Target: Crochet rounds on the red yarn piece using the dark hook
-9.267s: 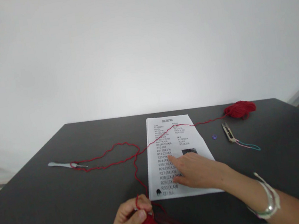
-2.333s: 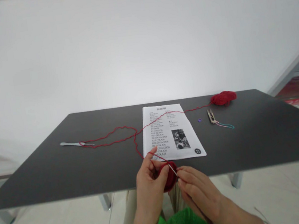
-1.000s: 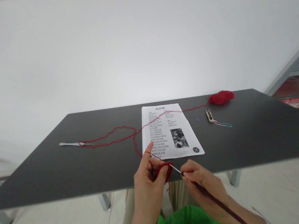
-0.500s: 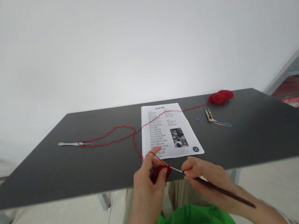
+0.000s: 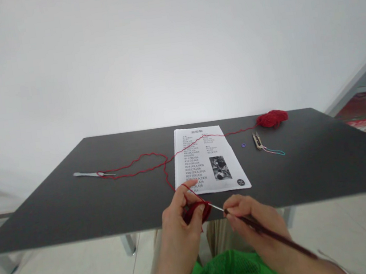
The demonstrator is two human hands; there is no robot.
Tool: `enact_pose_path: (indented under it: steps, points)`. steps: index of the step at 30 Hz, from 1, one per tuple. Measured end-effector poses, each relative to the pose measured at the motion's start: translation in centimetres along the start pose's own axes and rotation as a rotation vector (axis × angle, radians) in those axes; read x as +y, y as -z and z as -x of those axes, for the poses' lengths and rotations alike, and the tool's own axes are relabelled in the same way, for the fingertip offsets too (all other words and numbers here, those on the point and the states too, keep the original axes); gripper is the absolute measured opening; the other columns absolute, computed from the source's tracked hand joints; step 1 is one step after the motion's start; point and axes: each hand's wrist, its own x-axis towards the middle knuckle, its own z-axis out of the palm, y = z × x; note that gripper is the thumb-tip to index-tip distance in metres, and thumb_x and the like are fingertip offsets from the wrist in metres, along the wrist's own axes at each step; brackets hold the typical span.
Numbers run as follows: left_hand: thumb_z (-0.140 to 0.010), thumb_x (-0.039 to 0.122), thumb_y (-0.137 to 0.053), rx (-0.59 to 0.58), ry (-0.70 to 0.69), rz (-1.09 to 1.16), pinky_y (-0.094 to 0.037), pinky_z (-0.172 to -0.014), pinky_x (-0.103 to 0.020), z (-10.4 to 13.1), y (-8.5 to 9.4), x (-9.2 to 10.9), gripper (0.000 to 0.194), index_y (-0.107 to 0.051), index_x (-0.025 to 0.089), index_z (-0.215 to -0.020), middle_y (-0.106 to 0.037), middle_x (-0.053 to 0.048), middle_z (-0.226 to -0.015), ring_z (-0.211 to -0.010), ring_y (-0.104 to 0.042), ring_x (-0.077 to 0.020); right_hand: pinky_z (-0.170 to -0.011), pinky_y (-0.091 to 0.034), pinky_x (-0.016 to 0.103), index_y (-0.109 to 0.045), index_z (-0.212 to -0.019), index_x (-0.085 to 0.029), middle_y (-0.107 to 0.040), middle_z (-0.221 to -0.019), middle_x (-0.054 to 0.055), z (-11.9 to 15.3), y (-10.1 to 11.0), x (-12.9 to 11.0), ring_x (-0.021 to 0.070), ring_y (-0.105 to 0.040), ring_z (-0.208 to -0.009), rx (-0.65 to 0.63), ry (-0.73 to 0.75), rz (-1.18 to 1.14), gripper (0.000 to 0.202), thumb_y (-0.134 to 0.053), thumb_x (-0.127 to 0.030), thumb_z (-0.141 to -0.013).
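Observation:
Between the thumb and fingers of my left hand [image 5: 181, 220] is a small piece of red crochet work [image 5: 207, 212]. Red yarn [image 5: 167, 175] runs over my raised left index finger down to the work. My right hand [image 5: 256, 217] grips a crochet hook [image 5: 279, 237] with a dark brown handle and a thin metal shaft. The hook's tip meets the top edge of the red piece; whether it is inside a stitch cannot be made out. Both hands are at the table's front edge, just below a printed pattern sheet [image 5: 233, 162].
A ball of red yarn [image 5: 271, 118] lies at the back right of the dark table [image 5: 60, 207]. Near it are thread snips [image 5: 257, 141] with a cord and a small purple ring [image 5: 243, 145]. At left, yarn loops around a pale, slim tool [image 5: 88, 174].
The hands stay nearly in place, with the hook still at the red piece. Its handle has turned slightly in my right hand. The whole view has shifted a little.

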Motion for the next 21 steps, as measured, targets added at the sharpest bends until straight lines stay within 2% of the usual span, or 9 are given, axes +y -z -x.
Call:
enact_pose_path:
  steps: [2,3,5,7,9,11,14,17,21]
  points:
    - [-0.080,0.012,-0.051,0.020,-0.015,-0.021,-0.051,-0.068,-0.028,0.1,-0.2,-0.1,0.032,-0.058,0.020,-0.110,-0.064,0.000,-0.077,-0.069,-0.062,-0.0163,-0.056,-0.052,0.023,-0.057,-0.082,-0.022,-0.066,-0.075,0.003,-0.1,0.5,-0.6,0.0143,-0.062,-0.063,-0.109,0.262,0.241,0.018,-0.053,-0.005,-0.085]
    - [-0.080,0.012,-0.050,0.024,-0.028,-0.036,-0.051,-0.068,-0.028,0.2,-0.3,-0.2,0.032,-0.058,0.020,-0.110,-0.065,-0.001,-0.080,-0.070,-0.062,-0.0164,-0.058,-0.053,0.025,-0.058,-0.084,-0.022,-0.067,-0.075,0.004,-0.1,0.7,-0.8,0.0158,-0.062,-0.066,-0.154,0.341,0.311,0.019,-0.052,-0.004,-0.086]
    - [-0.080,0.011,-0.050,0.024,-0.055,-0.066,-0.051,-0.068,-0.027,0.2,-0.4,-0.2,0.026,-0.060,0.021,-0.103,-0.067,-0.003,-0.087,-0.072,-0.064,-0.0163,-0.055,-0.051,0.025,-0.059,-0.083,-0.022,-0.065,-0.071,0.003,-0.1,1.0,-0.9,0.0161,-0.061,-0.062,-0.177,0.366,0.338,0.020,-0.052,-0.004,-0.087]
    - [-0.080,0.012,-0.051,0.023,-0.068,-0.083,-0.050,-0.070,-0.027,0.2,-0.3,0.0,0.016,-0.061,0.021,-0.088,-0.068,-0.004,-0.089,-0.080,-0.065,-0.0172,-0.049,-0.047,0.023,-0.058,-0.079,-0.022,-0.064,-0.071,0.001,0.0,1.0,-0.6,0.0131,-0.057,-0.055,-0.111,0.206,0.207,0.019,-0.054,-0.005,-0.085]
    - [-0.079,0.013,-0.053,0.006,-0.050,-0.085,-0.049,-0.076,-0.027,0.1,0.1,0.2,0.011,-0.061,0.020,-0.079,-0.068,-0.004,-0.085,-0.089,-0.065,-0.0191,-0.044,-0.044,0.020,-0.057,-0.076,-0.022,-0.064,-0.072,0.000,0.0,0.8,0.0,0.0094,-0.054,-0.049,-0.004,-0.056,-0.087,0.017,-0.058,-0.008,-0.084]
    - [-0.078,0.013,-0.056,-0.043,0.001,-0.053,-0.048,-0.080,-0.029,-0.1,0.4,0.5,0.015,-0.065,0.020,-0.088,-0.068,-0.002,-0.080,-0.087,-0.064,-0.0187,-0.043,-0.044,0.018,-0.057,-0.073,-0.021,-0.065,-0.072,-0.001,-0.2,0.7,0.4,0.0074,-0.053,-0.047,0.057,-0.320,-0.433,0.014,-0.063,-0.013,-0.083]
    - [-0.077,0.014,-0.059,-0.122,0.079,0.081,-0.047,-0.077,-0.029,-0.6,0.7,0.7,0.041,-0.062,0.019,-0.117,-0.066,0.002,-0.074,-0.073,-0.061,-0.0149,-0.043,-0.044,0.016,-0.059,-0.068,-0.018,-0.065,-0.065,-0.001,-0.8,0.5,0.8,0.0066,-0.050,-0.047,0.081,-0.605,-0.834,0.015,-0.071,-0.017,-0.077]
    - [-0.075,0.015,-0.063,-0.172,0.133,0.225,-0.046,-0.070,-0.027,-1.0,0.6,0.5,0.053,-0.057,0.019,-0.128,-0.064,0.003,-0.072,-0.068,-0.057,-0.0128,-0.042,-0.042,0.015,-0.060,-0.066,-0.016,-0.066,-0.061,0.000,-1.4,-0.1,0.8,0.0057,-0.049,-0.046,0.117,-0.799,-1.054,0.017,-0.077,-0.016,-0.070]
    - [-0.070,0.014,-0.070,-0.169,0.198,0.387,-0.043,-0.066,-0.023,-1.1,0.0,-0.2,0.056,-0.060,0.017,-0.125,-0.061,0.004,-0.069,-0.067,-0.055,-0.0101,-0.045,-0.044,0.014,-0.060,-0.063,-0.015,-0.066,-0.061,0.001,-1.5,-1.4,1.0,0.0054,-0.051,-0.048,0.249,-0.909,-1.199,0.021,-0.081,-0.014,-0.063]
